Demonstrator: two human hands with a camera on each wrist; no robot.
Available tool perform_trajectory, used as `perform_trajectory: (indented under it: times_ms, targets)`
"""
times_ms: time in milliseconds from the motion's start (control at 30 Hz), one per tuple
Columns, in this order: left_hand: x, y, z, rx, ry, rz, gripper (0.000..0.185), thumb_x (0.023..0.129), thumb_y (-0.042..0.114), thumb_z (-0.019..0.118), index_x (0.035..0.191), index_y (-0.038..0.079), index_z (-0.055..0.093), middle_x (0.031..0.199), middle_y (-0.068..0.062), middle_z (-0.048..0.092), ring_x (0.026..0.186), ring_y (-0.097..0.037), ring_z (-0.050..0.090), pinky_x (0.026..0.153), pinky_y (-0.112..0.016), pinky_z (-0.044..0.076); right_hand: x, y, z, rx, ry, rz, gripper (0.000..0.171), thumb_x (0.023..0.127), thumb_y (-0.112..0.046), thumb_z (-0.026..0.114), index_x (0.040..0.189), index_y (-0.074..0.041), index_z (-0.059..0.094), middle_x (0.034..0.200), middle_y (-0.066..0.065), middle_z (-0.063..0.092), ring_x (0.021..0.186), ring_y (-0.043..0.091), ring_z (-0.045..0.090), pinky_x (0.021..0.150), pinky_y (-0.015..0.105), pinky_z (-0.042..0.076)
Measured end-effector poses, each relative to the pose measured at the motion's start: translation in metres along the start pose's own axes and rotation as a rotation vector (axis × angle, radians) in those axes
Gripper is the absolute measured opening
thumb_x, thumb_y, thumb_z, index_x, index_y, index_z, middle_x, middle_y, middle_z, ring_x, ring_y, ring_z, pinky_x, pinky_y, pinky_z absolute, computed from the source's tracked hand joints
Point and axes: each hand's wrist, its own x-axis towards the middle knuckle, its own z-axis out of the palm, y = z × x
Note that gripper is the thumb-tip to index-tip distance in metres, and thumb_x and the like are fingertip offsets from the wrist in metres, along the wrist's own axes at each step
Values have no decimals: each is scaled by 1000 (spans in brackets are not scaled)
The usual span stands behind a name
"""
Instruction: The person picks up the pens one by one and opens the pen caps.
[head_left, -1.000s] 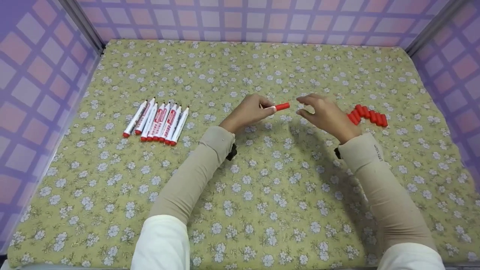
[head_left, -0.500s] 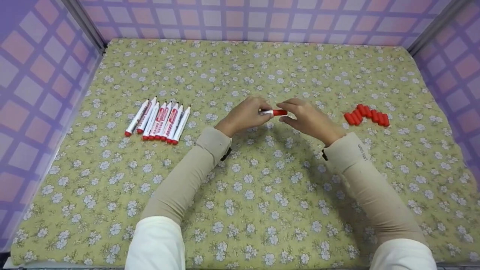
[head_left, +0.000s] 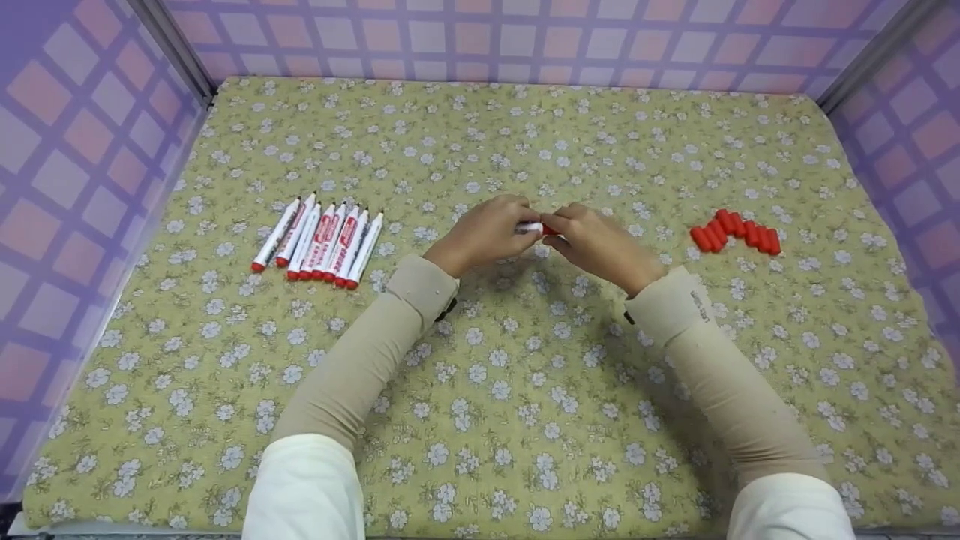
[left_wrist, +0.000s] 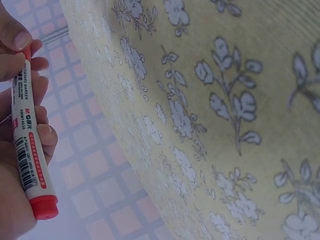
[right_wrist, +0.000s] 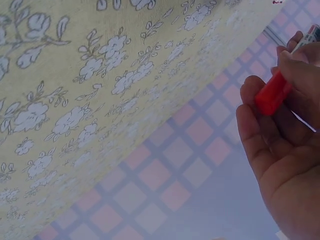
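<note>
Above the middle of the cloth, my left hand (head_left: 484, 234) grips the white barrel of a whiteboard marker (left_wrist: 27, 125) that has a red end plug. Its red cap (right_wrist: 272, 95) sits at the other end, between the thumb and fingers of my right hand (head_left: 596, 244). Both hands are close together, their fingertips nearly meeting where cap and barrel join. In the head view the fingers cover most of the marker.
A row of several white markers (head_left: 322, 241) with dark tips bare lies at the left on the flowered cloth (head_left: 480, 450). Several loose red caps (head_left: 739, 231) lie grouped at the right. Checked panels (head_left: 472, 41) stand along the back and sides.
My right hand has come leftward from apart and now pinches the red cap. My left hand has shifted slightly left and down with the marker. The row of markers and the loose caps stay put.
</note>
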Motion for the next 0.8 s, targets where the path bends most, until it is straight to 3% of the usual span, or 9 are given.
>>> perform_trajectory:
  times_ms: [233,533,800]
  targets:
    - [-2,-4,2,64,-11,31,29,99,26,52,111,8,70,96,-7,60,79,-18,53,71,-33,47,4,-6,9,-63,-3,27,17,96,-10,57,102,1,69,83,15,69,74,26,65,71,36,55]
    - [-3,-7,8,41,-71,3,27,98,26,54,111,9,71,96,-5,61,81,-18,52,72,-33,46,1,-6,22,-65,32,21,15,96,-12,58,94,-2,70,76,13,70,68,26,63,64,37,54]
    - [-4,-10,9,-17,-90,3,29,99,27,53,118,14,70,88,-3,53,76,-16,45,67,-30,38,-4,-5,24,-72,71,-21,13,95,-8,59,89,-2,68,74,12,70,66,26,61,62,36,53]
